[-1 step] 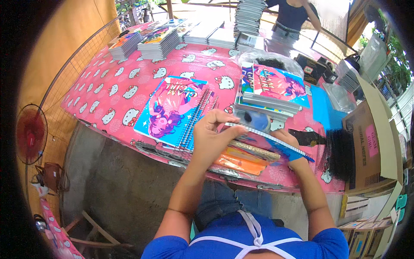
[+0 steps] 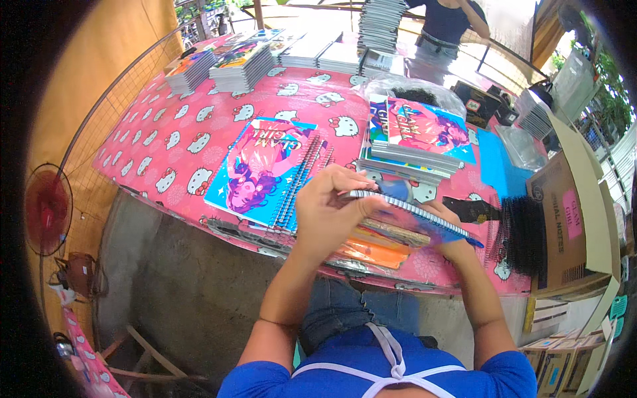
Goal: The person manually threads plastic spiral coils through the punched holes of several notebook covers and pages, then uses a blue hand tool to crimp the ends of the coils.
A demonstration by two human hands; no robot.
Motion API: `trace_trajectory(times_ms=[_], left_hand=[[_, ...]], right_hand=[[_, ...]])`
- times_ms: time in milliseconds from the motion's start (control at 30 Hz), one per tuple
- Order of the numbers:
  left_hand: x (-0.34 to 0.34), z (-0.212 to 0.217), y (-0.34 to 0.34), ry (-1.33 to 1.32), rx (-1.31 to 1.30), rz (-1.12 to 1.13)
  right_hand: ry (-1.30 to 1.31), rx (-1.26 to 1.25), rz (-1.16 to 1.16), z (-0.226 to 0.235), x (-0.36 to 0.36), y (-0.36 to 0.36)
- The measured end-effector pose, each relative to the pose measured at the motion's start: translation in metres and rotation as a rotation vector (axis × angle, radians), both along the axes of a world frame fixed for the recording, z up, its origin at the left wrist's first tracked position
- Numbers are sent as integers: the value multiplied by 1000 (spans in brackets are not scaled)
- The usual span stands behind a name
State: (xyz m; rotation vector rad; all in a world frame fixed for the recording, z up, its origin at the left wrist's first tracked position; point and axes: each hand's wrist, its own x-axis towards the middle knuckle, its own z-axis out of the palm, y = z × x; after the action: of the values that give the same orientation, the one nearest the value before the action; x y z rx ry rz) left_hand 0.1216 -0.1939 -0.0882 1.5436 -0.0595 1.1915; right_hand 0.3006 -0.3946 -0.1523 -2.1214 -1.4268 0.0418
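I hold a spiral notebook point(image 2: 424, 216) on edge above the table, its coiled edge facing up and slanting down to the right. At its upper left end, my left hand point(image 2: 334, 207) pinches the edge between thumb and fingers. My right hand point(image 2: 450, 225) grips the far side near the lower right end, partly hidden behind it. Left of my hands, a blue and pink notebook point(image 2: 262, 169) lies on a pile with black coils along its right side. Beyond the held notebook stands a stack of similar notebooks point(image 2: 428, 136). Orange wrapped packs point(image 2: 375, 251) lie beneath it.
A pink patterned cloth point(image 2: 166, 142) covers the table. Black coils point(image 2: 521, 235) are bunched beside a cardboard box point(image 2: 564, 225) at right. Several book stacks point(image 2: 242, 71) line the far side, where another person point(image 2: 446, 30) stands. A round fan point(image 2: 48, 209) is at left.
The held notebook has tilted slightly, showing more of its dark coil. My left hand has shifted a little with it; my right hand stays at the other end.
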Motion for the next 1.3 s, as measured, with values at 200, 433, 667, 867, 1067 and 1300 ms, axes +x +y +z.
trace_trajectory(times_ms=[200,433,667,867,1067,1300], left_hand=[[-75,59,-27,-260,422,462],[-23,-10,-67,291,544,143],[-16,-30,-78,250,356,211],[-15,-25,-80,222,405,198],[-16,-31,-76,196,412,157],[-15,-7,-55,139,624,296]], right_hand=[[-160,-32,-141,1,-2,-34],[-177,-196,-369,-14,-15,-95],[64,-16,-458,6,-36,-109],[141,240,49,68,-94,-58],[867,134,83,57,-87,-50],[1300,383,149,49,-94,-48]])
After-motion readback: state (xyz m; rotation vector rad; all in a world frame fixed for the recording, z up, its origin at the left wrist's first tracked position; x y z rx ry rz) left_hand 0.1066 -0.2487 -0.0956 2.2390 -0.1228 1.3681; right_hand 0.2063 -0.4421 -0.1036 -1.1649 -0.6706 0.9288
